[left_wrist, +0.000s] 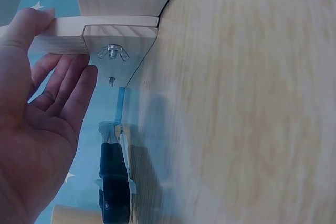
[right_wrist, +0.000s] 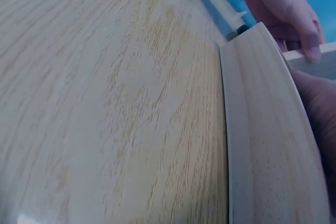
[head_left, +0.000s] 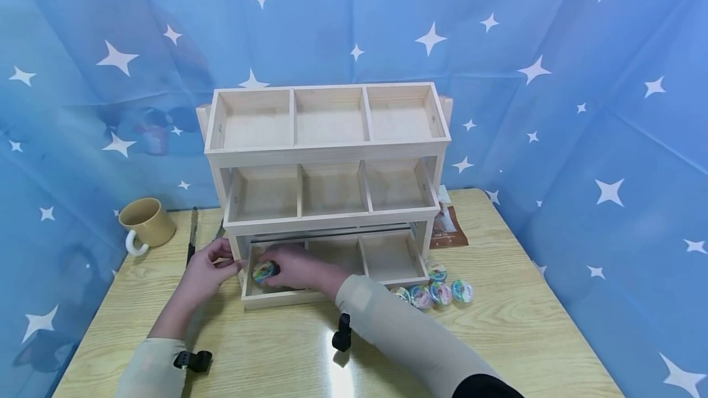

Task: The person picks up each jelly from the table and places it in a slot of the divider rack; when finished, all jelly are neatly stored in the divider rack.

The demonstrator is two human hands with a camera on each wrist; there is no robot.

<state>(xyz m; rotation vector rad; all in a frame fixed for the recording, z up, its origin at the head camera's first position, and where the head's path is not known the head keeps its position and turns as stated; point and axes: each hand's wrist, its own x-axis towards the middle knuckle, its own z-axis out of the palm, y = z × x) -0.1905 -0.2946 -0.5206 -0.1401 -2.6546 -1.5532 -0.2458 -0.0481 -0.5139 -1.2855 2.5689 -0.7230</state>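
Note:
A three-tier wooden rack (head_left: 326, 154) with divided trays stands on the table. My right hand (head_left: 298, 266) is inside the left compartment of the bottom tray (head_left: 337, 296), holding a small round container with a colourful top (head_left: 263, 271). In the right wrist view that container is hidden, and only part of the right hand (right_wrist: 320, 108) shows behind the tray's front board. My left hand (head_left: 203, 272) grips the rack's lower left side. Its thumb and fingers lie on opposite faces of a wooden bar (left_wrist: 60, 43) in the left wrist view, near a wing nut (left_wrist: 113, 52).
Several similar round containers (head_left: 440, 293) lie right of the bottom tray. A brown packet (head_left: 450, 232) is behind them. At the left stand a tan mug (head_left: 152, 223) and a black-handled tool (head_left: 192, 235). A star-patterned blue cloth (head_left: 354, 17) hangs behind.

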